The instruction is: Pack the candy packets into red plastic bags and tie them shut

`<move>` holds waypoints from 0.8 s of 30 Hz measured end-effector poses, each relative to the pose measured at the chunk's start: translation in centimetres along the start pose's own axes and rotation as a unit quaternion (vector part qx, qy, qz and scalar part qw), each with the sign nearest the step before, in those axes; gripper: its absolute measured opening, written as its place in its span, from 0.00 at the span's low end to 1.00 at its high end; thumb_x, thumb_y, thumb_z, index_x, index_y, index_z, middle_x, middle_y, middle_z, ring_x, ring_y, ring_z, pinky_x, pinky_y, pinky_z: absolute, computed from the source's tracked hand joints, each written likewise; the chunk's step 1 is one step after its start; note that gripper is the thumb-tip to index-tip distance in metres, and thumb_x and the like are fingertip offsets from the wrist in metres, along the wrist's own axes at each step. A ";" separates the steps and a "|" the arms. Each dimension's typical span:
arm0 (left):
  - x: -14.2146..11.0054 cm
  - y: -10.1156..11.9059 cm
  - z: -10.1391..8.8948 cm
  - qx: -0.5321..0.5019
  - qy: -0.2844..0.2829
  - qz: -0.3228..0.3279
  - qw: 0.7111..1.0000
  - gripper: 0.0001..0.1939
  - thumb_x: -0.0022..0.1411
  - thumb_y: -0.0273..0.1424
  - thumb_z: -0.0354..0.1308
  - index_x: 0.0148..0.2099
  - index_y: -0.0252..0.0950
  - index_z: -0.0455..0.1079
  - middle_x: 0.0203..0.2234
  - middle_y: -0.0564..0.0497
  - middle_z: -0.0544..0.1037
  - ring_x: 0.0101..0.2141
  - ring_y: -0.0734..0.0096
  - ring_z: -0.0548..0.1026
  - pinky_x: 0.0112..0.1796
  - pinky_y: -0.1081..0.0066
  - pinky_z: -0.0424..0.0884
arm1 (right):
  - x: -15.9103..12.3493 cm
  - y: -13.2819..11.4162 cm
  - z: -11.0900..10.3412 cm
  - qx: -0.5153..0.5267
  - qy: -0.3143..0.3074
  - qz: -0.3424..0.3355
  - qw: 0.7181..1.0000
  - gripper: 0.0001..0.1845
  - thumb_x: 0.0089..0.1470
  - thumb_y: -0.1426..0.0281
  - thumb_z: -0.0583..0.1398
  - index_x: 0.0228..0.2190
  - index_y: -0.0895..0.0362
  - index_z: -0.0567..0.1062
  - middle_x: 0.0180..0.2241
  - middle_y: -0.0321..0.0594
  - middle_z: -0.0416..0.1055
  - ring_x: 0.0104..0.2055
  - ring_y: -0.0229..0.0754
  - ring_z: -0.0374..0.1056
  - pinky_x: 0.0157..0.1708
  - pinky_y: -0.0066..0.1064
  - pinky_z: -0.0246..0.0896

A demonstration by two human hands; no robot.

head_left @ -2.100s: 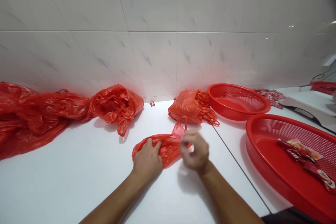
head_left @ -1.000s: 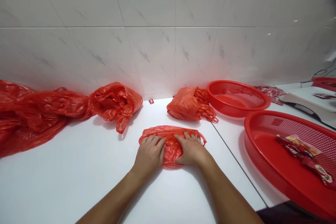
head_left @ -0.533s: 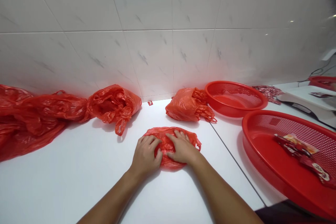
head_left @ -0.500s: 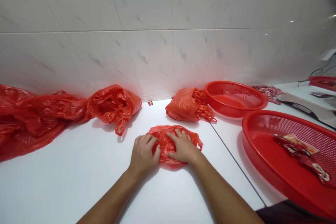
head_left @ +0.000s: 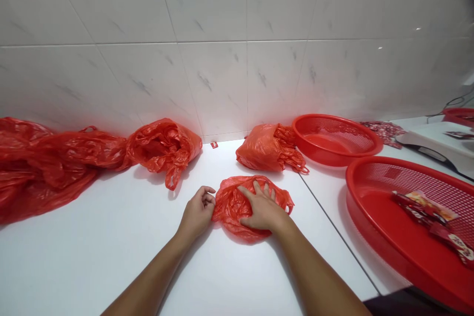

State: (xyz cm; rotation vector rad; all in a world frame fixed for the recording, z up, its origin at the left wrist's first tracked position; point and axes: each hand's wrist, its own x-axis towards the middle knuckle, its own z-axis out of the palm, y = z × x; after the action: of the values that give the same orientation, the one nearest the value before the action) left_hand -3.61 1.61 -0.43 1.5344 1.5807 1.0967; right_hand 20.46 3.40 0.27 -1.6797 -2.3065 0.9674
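A: Status?
B: Red bag (head_left: 237, 212) lying crumpled on counter (head_left: 111, 252), just ahead of person. R hand (head_left: 263, 210) pressing on it, fingers spread wide. L hand (head_left: 198, 213) curling at bag's edge, not gripping.
A: Handling?
B: Seems v. light, soft, slippery; prob. best held by bunched edge.

Right-hand fingers (head_left: 257, 192) hide part of the red plastic bag (head_left: 231, 212); the far red basket (head_left: 455, 111) runs off the edge.

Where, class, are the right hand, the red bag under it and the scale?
Right hand (head_left: 263, 210), head view, back of hand.
Red bag (head_left: 231, 212), head view, left part.
Scale (head_left: 433, 139), head view, top plate.
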 end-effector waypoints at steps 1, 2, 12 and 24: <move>0.3 -0.2 -0.1 -0.041 0.013 -0.003 0.999 0.14 0.54 0.28 0.57 0.44 0.40 0.68 0.26 0.56 0.76 0.28 0.67 0.75 0.34 0.67 0.71 | 0.0 0.1 -0.1 0.002 0.002 0.001 1.000 0.60 0.48 0.54 0.72 0.74 0.37 0.50 0.79 0.44 0.25 0.77 0.76 0.19 0.72 0.65 0.21; 0.5 -0.4 -0.2 -0.068 0.023 -0.004 0.997 0.12 0.54 0.29 0.56 0.43 0.40 0.67 0.26 0.56 0.75 0.29 0.66 0.76 0.34 0.66 0.72 | 0.0 0.2 -0.1 0.002 0.002 0.003 1.000 0.58 0.48 0.54 0.72 0.73 0.36 0.52 0.79 0.44 0.25 0.77 0.76 0.20 0.72 0.65 0.21; -1.0 1.4 0.9 0.244 0.118 0.186 0.944 0.14 0.64 0.40 0.62 0.46 0.39 0.80 0.47 0.42 0.74 0.47 0.51 0.73 0.52 0.48 0.71 | -0.6 -0.5 0.6 -0.021 -0.030 -0.018 0.999 0.58 0.48 0.54 0.72 0.73 0.34 0.52 0.79 0.40 0.27 0.77 0.75 0.17 0.71 0.67 0.20; 1.1 0.3 -0.9 -0.172 0.104 0.027 0.979 0.16 0.56 0.45 0.66 0.33 0.36 0.80 0.42 0.43 0.78 0.40 0.59 0.77 0.40 0.63 0.75 | -0.5 -0.5 0.0 -0.040 -0.072 0.002 0.997 0.65 0.47 0.53 0.72 0.74 0.34 0.41 0.79 0.43 0.25 0.76 0.79 0.21 0.72 0.65 0.26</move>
State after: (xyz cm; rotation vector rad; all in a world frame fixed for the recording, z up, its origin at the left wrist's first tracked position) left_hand -4.44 2.61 0.29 1.2687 1.3944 1.5145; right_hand 20.23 2.86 0.64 -1.6961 -2.4646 1.0419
